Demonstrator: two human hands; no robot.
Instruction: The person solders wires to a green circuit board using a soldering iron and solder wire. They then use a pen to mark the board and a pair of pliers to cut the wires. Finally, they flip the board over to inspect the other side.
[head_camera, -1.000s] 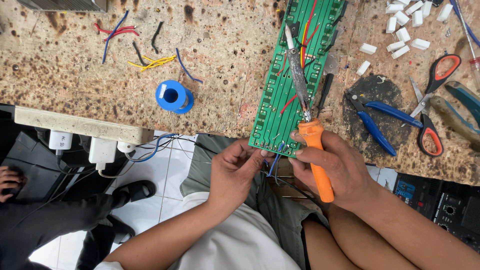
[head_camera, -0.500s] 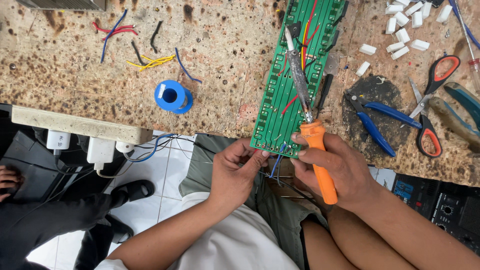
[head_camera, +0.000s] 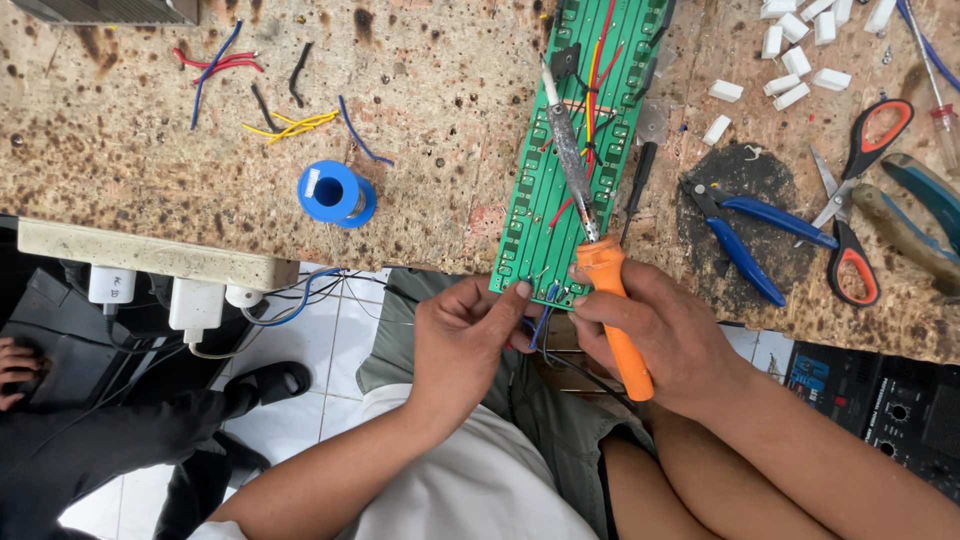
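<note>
From the head camera, the person is sitting at the near edge of a scorched, speckled wooden workbench (head_camera: 150, 130). The right hand (head_camera: 660, 335) is clenching the orange handle of a soldering iron (head_camera: 610, 300), whose long axis is running up and slightly left, its metal shaft lying across the long green circuit board (head_camera: 580, 140). That board is overhanging the bench's near edge, its long axis pointing away towards the far edge. The left hand (head_camera: 460, 340) is pinching thin blue wires (head_camera: 540, 320) just below the board's near end, thumb and forefinger closed on them; the wires are lying between the two hands, touching both, with the left fingertips nearer the board's corner. The iron's tip is pointing away from the wires, well up the board.

Towards the right edge, blue-handled pliers (head_camera: 740, 235) and red-handled scissors (head_camera: 860, 200) are lying flat. A blue solder spool (head_camera: 335, 192) is resting left of the board, near the near edge.
</note>
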